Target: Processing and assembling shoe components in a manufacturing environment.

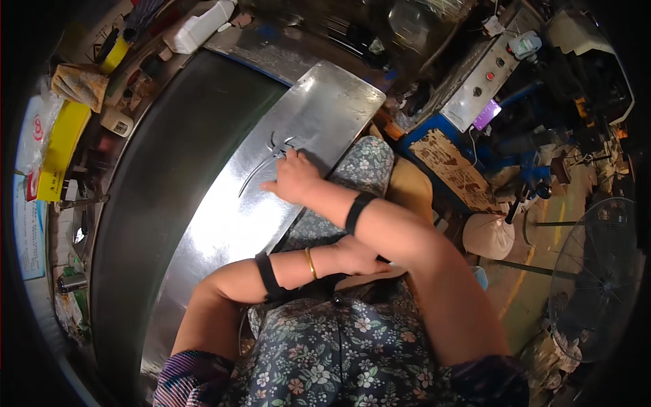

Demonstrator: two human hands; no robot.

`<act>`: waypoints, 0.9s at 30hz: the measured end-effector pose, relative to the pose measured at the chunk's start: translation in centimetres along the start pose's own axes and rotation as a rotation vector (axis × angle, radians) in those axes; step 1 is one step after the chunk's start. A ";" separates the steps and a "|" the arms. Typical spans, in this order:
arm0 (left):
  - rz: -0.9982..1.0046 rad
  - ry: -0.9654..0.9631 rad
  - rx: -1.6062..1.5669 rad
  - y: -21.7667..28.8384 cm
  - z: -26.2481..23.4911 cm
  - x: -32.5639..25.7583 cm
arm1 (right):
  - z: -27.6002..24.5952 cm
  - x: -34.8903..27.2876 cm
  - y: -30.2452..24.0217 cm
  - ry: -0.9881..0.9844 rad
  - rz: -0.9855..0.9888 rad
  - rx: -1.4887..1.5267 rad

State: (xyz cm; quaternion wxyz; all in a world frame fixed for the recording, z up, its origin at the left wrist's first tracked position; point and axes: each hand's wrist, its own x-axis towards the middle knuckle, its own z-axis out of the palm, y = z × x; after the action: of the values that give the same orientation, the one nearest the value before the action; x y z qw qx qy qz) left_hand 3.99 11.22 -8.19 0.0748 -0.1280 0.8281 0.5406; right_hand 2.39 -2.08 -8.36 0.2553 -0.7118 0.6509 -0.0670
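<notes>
My right hand [296, 178] reaches over a shiny metal plate [332, 95]. Its fingertips touch, or nearly touch, a small cluster of thin dark curved strips [254, 175], like bits of wire or cord. The thumb stands apart from the bent fingers, and nothing shows between them. Below my right forearm, my left hand [359, 256] is closed low over my lap, partly hidden by that forearm. A small dark bit shows at its fingers, too little to name. Black bands circle both forearms, and a gold bracelet [310, 263] is on my left wrist.
A dark conveyor belt [183, 142] runs along the plate's left side. Beyond it are a yellow box [64, 152] and a white jug [200, 27]. At right stand a metal control panel [485, 78] with buttons, a pale sack [489, 236] and a caged fan [600, 278].
</notes>
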 end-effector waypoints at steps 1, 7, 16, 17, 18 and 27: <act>0.095 0.020 0.059 -0.2 0.7 0.5 | 0.5 0.3 -1.2 -0.054 0.046 -0.061; 0.418 0.108 -0.287 -3.2 2.3 -0.2 | 2.2 3.4 -3.9 0.062 0.266 0.012; 0.079 0.080 -0.064 1.2 -2.8 -1.4 | -2.7 4.4 -0.9 -0.324 0.183 0.522; 0.025 0.081 -0.012 1.6 -3.0 -1.4 | -4.8 2.5 1.3 -0.330 0.065 0.724; -0.020 0.088 0.033 1.6 -3.3 -1.3 | -6.7 -0.2 3.4 -0.273 -0.081 0.757; 0.018 -0.141 0.072 1.2 -4.3 0.7 | -14.9 -29.8 12.8 -0.132 0.144 0.391</act>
State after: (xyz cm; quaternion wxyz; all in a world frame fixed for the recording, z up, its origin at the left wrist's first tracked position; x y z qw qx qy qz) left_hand 3.03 7.68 -5.64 0.1326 -0.0792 0.8408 0.5189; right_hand -19.69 22.13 5.76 0.4347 -0.6032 0.6567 -0.1267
